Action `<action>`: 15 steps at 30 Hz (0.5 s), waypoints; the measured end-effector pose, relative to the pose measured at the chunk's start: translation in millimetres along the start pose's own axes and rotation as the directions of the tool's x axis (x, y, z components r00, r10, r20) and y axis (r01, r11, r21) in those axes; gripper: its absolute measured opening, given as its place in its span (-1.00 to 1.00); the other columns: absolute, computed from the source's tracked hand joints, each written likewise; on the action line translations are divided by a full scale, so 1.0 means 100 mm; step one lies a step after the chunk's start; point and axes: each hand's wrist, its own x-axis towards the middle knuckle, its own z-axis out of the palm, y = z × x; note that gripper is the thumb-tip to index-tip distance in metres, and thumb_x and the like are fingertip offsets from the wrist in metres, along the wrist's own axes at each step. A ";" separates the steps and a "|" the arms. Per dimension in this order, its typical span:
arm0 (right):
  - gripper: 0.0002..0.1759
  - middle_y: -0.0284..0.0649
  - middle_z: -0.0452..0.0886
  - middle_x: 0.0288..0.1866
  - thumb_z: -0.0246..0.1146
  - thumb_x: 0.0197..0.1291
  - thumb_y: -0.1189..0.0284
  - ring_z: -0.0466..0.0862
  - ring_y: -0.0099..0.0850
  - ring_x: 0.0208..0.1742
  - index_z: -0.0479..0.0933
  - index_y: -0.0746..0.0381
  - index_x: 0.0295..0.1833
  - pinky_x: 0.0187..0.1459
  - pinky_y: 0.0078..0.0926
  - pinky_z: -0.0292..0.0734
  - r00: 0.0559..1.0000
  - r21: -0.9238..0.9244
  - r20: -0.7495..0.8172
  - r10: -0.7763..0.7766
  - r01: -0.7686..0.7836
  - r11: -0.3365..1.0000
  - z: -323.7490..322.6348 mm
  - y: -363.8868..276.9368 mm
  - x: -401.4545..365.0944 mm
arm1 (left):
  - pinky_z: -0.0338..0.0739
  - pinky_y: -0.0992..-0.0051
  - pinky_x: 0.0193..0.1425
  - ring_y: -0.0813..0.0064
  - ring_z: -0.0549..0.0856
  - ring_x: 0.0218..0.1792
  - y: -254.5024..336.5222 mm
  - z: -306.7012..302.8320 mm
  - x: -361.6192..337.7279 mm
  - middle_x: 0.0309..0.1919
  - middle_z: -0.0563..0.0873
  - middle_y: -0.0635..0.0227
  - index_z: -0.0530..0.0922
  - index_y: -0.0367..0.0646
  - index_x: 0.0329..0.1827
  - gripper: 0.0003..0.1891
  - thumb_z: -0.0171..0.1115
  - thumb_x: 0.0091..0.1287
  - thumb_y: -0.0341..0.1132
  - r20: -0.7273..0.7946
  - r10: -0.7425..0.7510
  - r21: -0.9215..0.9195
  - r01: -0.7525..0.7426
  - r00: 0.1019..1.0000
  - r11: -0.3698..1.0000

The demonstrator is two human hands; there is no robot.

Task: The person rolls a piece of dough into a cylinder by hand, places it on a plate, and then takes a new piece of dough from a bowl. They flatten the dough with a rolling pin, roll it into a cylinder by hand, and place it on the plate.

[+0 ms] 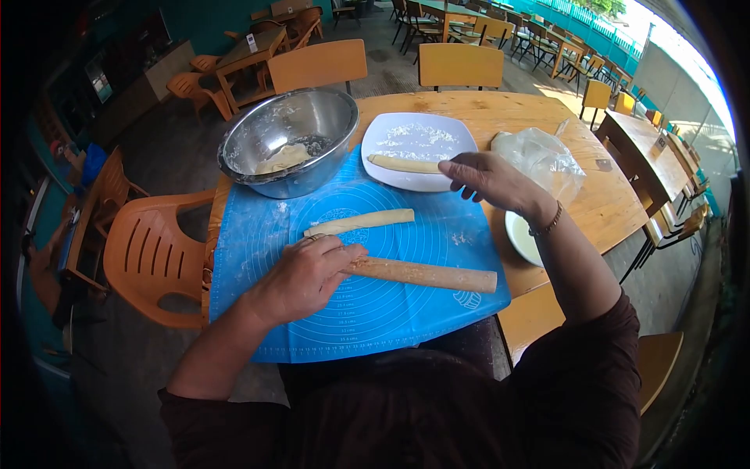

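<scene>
My left hand [308, 273] grips the left end of a wooden rolling pin [426, 274] that lies across the blue silicone mat [375, 313]. Just beyond it on the mat lies a rolled dough log [363, 222]. My right hand [488, 178] reaches over the near edge of the white square plate [391, 141], its fingertips on the end of a second dough log [402, 164] resting there. The plate is dusted with flour.
A steel bowl [312, 117] with dough and flour stands at the mat's far left. A clear plastic bag [543, 156] and a small white bowl [522, 238] sit on the right of the wooden table [609, 203]. Orange chairs surround it.
</scene>
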 end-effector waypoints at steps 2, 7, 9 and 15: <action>-0.18 0.14 0.71 0.03 0.17 0.38 -0.20 0.72 -0.05 0.04 0.58 0.42 0.24 0.13 -0.23 0.58 0.944 0.010 0.197 -0.264 0.267 0.964 0.28 -0.11 -0.31 | 0.63 0.18 0.03 0.12 0.73 -0.08 -0.04 0.04 0.01 -0.17 0.70 0.11 0.66 -0.24 0.11 -0.73 0.27 0.36 -0.50 -0.019 -0.027 -0.003 0.027 0.999 1.000; -0.68 0.15 0.65 -0.18 0.21 0.37 0.43 0.66 0.16 -0.08 0.52 0.31 0.17 -0.01 -0.02 0.56 0.902 -0.188 0.104 -0.419 0.431 0.882 0.83 -0.05 -0.67 | 0.57 0.20 0.20 0.07 0.66 0.11 -0.16 0.16 0.26 -0.01 0.68 0.07 0.62 -0.30 0.18 -0.62 0.36 0.28 -0.51 -0.100 0.149 0.178 -0.130 0.984 0.975; -0.68 0.15 0.62 -0.15 0.19 0.37 0.46 0.64 0.16 -0.08 0.49 0.33 0.18 -0.02 -0.03 0.56 0.935 -0.238 0.005 -0.354 0.345 0.908 0.81 0.03 -0.78 | 0.54 0.18 0.26 0.05 0.62 0.18 -0.16 0.18 0.31 0.09 0.63 0.04 0.60 -0.31 0.21 -0.59 0.36 0.28 -0.50 -0.226 0.174 0.228 -0.122 0.959 0.966; -0.50 0.25 0.47 -0.06 0.04 0.31 0.65 0.56 0.17 -0.05 0.30 0.44 0.37 0.02 0.00 0.53 0.888 -0.160 -0.419 -0.188 0.131 0.978 0.86 0.34 -1.13 | 0.43 0.13 0.43 0.00 0.53 0.31 -0.42 0.27 0.26 0.27 0.52 -0.02 0.54 -0.37 0.27 -0.54 0.38 0.33 -0.41 -0.229 -0.014 0.169 0.054 0.973 0.984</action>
